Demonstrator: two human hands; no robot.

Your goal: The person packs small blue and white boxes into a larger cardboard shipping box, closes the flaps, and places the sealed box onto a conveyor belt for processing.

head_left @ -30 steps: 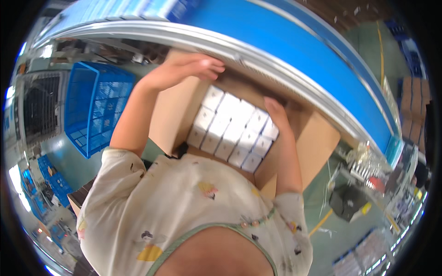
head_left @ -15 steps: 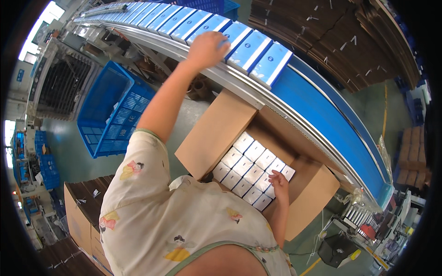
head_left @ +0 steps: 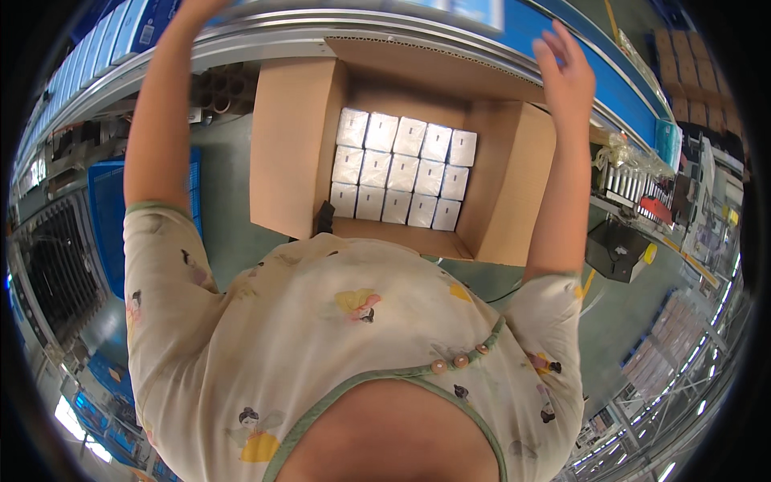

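Note:
My left hand (head_left: 201, 6) is at the upper edge of the picture, beside the conveyor; its fingers are cut off or blurred. Over the conveyor's near rail, my right hand (head_left: 570, 76) has its fingers apart and holds nothing visible. Between my hands, a blurred stretch of blue-and-white packs (head_left: 478, 11) lies at the top, ending just left of my right fingers. Below, an open brown carton (head_left: 293, 149) stands against the conveyor with its flaps spread. Inside it, white-ended packs (head_left: 401, 170) sit in three rows along one side, with bare cardboard around them.
More blue-and-white packs (head_left: 128, 34) line the conveyor at the upper left. The blue belt (head_left: 626, 92) runs on to the right, toward metal rollers (head_left: 630, 185). A blue crate (head_left: 108, 217) stands on the left, and a black bin-like object (head_left: 617, 251) on the right.
My view has turned, so the carton now lies squarely before me. My right hand has left the packs in the carton and reached up to the conveyor. My left arm is farther out.

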